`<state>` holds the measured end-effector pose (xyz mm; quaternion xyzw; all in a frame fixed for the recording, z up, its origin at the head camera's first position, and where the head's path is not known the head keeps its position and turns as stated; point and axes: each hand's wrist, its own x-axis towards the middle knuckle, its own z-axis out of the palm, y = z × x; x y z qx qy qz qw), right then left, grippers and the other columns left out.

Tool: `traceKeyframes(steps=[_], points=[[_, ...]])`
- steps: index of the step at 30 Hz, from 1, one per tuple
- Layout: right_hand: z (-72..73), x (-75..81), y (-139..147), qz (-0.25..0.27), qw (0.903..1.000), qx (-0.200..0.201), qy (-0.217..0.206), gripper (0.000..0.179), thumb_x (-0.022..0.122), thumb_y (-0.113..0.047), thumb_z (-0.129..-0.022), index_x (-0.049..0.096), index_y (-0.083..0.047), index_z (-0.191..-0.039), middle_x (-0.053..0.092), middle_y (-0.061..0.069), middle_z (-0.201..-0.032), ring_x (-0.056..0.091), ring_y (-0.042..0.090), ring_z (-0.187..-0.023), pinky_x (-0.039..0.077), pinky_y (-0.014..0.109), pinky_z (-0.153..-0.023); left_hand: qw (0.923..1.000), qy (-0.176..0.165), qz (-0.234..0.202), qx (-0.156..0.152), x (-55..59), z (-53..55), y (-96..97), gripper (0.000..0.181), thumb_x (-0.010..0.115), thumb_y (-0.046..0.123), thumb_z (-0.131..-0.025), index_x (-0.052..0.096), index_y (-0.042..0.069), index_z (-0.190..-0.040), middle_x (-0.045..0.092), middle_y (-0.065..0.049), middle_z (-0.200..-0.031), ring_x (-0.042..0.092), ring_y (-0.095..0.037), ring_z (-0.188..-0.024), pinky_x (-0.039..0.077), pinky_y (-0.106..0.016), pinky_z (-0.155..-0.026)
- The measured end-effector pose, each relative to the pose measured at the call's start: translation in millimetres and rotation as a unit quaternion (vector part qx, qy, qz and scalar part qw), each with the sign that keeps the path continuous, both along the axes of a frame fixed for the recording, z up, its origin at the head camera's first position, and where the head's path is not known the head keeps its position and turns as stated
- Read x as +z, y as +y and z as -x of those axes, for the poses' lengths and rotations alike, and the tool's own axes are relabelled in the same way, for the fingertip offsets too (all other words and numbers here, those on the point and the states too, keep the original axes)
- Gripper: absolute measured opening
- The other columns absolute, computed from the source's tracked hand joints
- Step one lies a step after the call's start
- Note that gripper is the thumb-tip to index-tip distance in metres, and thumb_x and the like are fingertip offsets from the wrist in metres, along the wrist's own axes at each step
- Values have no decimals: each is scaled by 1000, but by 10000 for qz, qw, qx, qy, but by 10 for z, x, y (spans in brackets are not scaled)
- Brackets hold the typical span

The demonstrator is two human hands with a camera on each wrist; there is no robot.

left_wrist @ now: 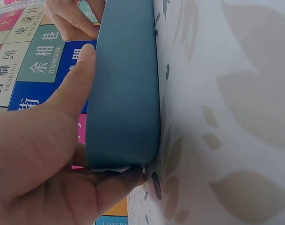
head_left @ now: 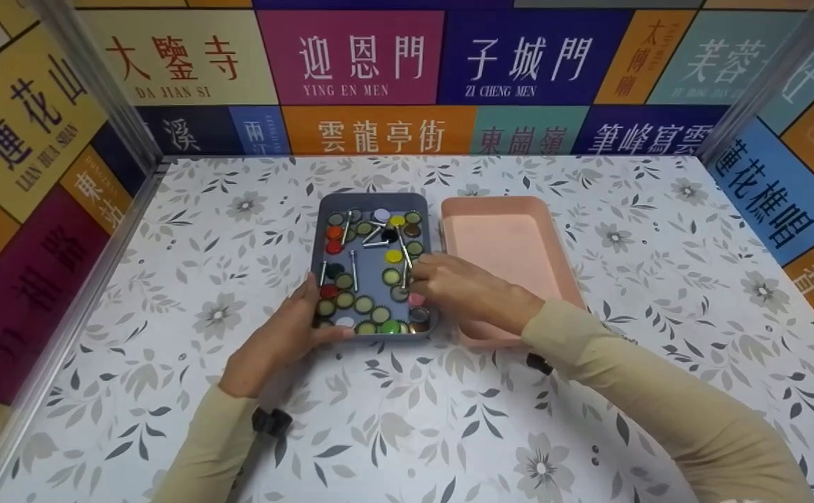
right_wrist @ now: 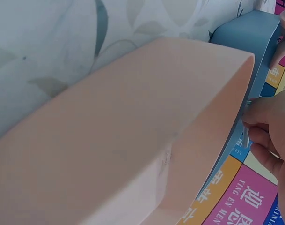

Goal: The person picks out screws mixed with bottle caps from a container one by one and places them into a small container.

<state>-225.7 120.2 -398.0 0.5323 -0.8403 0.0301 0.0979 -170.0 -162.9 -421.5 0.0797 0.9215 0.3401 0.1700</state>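
In the head view, a blue-grey tray (head_left: 420, 204) holds several bottle caps (head_left: 363, 304) in green, red, yellow and other colours, with several silver metal bolts (head_left: 355, 271) scattered among them. My left hand (head_left: 277, 342) grips the tray's near left corner, thumb on the near rim; in the left wrist view the fingers curl against the tray's outer wall. Over the tray's right side, the bent fingers of my right hand (head_left: 459, 285) pinch a thin silver bolt (right_wrist: 245, 137), mostly hidden by the fingers. A pink bottle cap (head_left: 417, 300) lies just below that hand.
A pink tray (head_left: 560, 244) with a bare bottom stands close on the right of the blue-grey one, under my right wrist. The white floral-patterned table (head_left: 225, 202) is bordered by panels with coloured signs (head_left: 358, 59) at the back and sides.
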Motion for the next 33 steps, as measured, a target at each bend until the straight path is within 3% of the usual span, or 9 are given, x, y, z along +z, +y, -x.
traceKeyframes(steps=[7, 13, 23, 33], points=[[28, 3, -5, 0, 9999, -83, -122, 8, 71, -8, -91, 78, -6, -94, 70, 4, -96, 59, 20, -89, 52, 31, -82, 9996, -121, -223, 105, -16, 14, 17, 119, 75, 42, -88, -11, -4, -157, 7, -27, -167, 18, -40, -154, 17, -52, -126], [53, 7, 17, -84, 9998, -135, -156, 18, 65, 4, -90, 77, -5, -99, 70, 5, -98, 61, 21, -92, 53, 31, -86, 9996, -172, -215, 113, -21, 5, 5, 120, 76, 40, -88, -12, -3, -157, 6, -27, -167, 18, -40, -154, 16, -51, -126], [108, 26, 48, -558, 9963, -19, 657, 30, 75, 5, -82, 77, -5, -111, 69, 7, -98, 62, 21, -91, 55, 29, -83, 9997, -10, -223, 65, -33, 3, -8, 119, 76, 40, -88, -10, -4, -157, 4, -27, -167, 16, -40, -154, 15, -51, -126], [168, 37, 86, -145, 9955, 287, 896, 16, 66, 3, -89, 78, -4, -98, 71, 6, -92, 62, 21, -85, 54, 31, -77, 9997, -21, -226, 35, -37, 20, -17, 117, 75, 40, -89, -10, -7, -156, 8, -30, -165, 20, -42, -153, 19, -52, -125]])
